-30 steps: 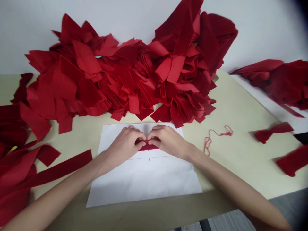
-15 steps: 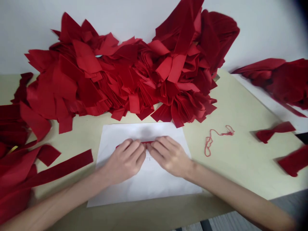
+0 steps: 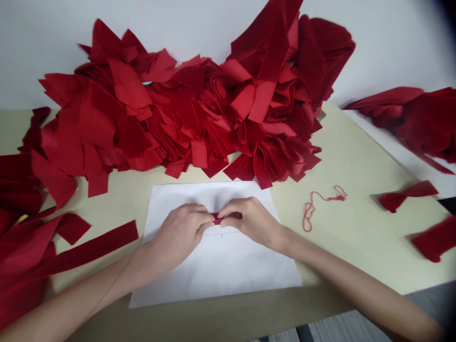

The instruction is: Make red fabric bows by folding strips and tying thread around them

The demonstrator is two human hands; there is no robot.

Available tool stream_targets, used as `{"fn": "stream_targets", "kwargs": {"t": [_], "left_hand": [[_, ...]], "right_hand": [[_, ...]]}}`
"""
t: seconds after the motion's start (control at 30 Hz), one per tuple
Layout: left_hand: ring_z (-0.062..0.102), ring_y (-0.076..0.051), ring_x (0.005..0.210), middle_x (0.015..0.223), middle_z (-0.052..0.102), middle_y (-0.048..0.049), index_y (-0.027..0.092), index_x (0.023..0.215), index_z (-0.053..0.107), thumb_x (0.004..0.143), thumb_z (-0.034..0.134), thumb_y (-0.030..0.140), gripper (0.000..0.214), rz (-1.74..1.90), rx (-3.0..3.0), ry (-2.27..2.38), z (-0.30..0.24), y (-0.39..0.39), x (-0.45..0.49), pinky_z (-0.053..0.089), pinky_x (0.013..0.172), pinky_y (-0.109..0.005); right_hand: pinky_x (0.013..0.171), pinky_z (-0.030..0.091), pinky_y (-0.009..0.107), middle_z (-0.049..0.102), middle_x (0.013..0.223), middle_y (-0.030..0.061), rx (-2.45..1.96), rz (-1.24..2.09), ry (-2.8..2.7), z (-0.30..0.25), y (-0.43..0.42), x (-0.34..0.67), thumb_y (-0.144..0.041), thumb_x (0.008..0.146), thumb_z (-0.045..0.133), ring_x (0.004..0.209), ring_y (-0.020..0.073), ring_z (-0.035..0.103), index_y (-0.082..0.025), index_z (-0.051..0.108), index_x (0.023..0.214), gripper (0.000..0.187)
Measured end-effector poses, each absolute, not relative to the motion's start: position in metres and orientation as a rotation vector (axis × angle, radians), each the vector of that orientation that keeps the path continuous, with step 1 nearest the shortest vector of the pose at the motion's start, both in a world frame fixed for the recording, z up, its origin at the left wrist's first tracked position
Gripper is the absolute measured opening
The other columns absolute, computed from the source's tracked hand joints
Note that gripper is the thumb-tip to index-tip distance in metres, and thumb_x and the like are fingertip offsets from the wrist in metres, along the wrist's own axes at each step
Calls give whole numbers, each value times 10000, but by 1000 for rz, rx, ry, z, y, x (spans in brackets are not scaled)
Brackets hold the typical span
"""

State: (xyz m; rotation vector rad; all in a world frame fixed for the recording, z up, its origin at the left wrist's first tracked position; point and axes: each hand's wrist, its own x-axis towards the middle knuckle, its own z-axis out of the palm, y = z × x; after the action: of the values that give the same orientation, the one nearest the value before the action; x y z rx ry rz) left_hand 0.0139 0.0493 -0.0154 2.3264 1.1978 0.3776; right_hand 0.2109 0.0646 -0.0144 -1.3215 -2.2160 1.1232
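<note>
Between my fingers is a small piece of red ribbon, folded or gathered and mostly hidden by my hands. My left hand pinches its left part, with the fingers closed. From the other side my right hand grips it between thumb and fingers. Both hands are over a white sheet of paper, which bears a thin drawn line with a short cross mark just below the ribbon. The fingertips of the two hands are close together.
A large heap of red ribbon strips lies along the wall. More red strips spread at the left. To the right are a tangled red thread, a pinched ribbon bow, another red piece and a further red pile.
My fingers have shifted on the ribbon: the knuckles were curled over it, and now thumbs and fingertips pinch it from both sides, showing more of its middle. The surrounding things have stayed put.
</note>
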Motion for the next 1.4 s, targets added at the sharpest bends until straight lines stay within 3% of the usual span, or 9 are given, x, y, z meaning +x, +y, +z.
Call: {"fn": "stream_targets", "kwargs": {"t": [0.3,0.47,0.77,1.03,1.4], "left_hand": [[526,-121,504,615,636,31,240,705,681,802,490,127,242,480,2175,1327,-14,52,18,385,521,-269],[538,-113,552,762,669,1,210,678,671,793,509,118,219,506,2143,1364,-15,58,18,398,559,-278],[522,-135,563,608,640,30,220,644,661,763,540,124,196,342,2023,1397,-13,67,19,383,567,-284],[533,-143,548,588,635,21,219,591,652,751,543,118,218,248,2108,1378,-9,73,20,361,539,-286],[596,-223,754,762,669,-41,177,838,703,823,495,15,265,100,2591,1380,-7,50,26,437,557,-325]], "right_hand": [[584,428,214,668,610,-42,-1431,1342,-2194,-1,86,205,-122,715,676,591,97,598,-196,701,663,93],[587,412,223,643,599,-50,-1453,1279,-2268,-5,93,205,-178,694,721,577,93,571,-194,678,665,54],[586,376,239,619,562,-53,-1461,1192,-2440,1,102,200,-165,681,725,556,87,532,-185,659,601,106],[571,354,230,621,605,-58,-1419,1083,-2481,0,96,205,-104,728,632,564,79,505,-213,691,665,139],[590,326,242,634,669,-19,-1448,790,-2558,1,79,201,-43,759,568,596,87,491,-173,663,640,200]]}}
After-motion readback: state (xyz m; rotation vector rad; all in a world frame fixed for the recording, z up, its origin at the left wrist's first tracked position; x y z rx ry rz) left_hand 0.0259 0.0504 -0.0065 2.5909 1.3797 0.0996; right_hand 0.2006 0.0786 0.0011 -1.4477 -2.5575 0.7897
